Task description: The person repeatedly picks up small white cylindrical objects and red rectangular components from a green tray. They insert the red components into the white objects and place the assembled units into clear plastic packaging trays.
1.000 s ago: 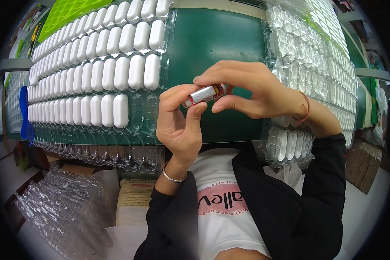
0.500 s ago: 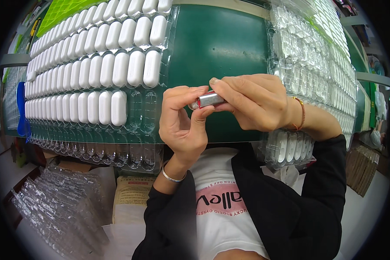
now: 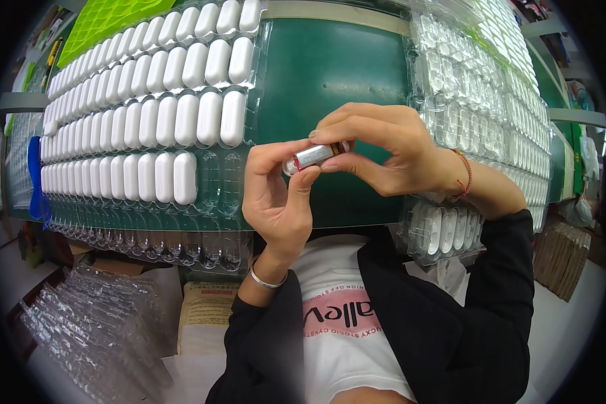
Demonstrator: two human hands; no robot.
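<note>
- Silver-and-red module [image 3: 311, 157], tilted, above the green worktop [image 3: 330, 74].
- My left hand [image 3: 279, 195] clamps its fingers on one end; my right hand's [image 3: 402, 153] pinch the other.
- Leftward, I see white oblong cases [image 3: 187, 120] in rows.

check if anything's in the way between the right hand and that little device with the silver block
Nothing visible is in the way: the right hand has thumb and finger on the small capsule-shaped device, whose other end the left hand pinches. Whatever the fingers cover can't be seen.
</note>
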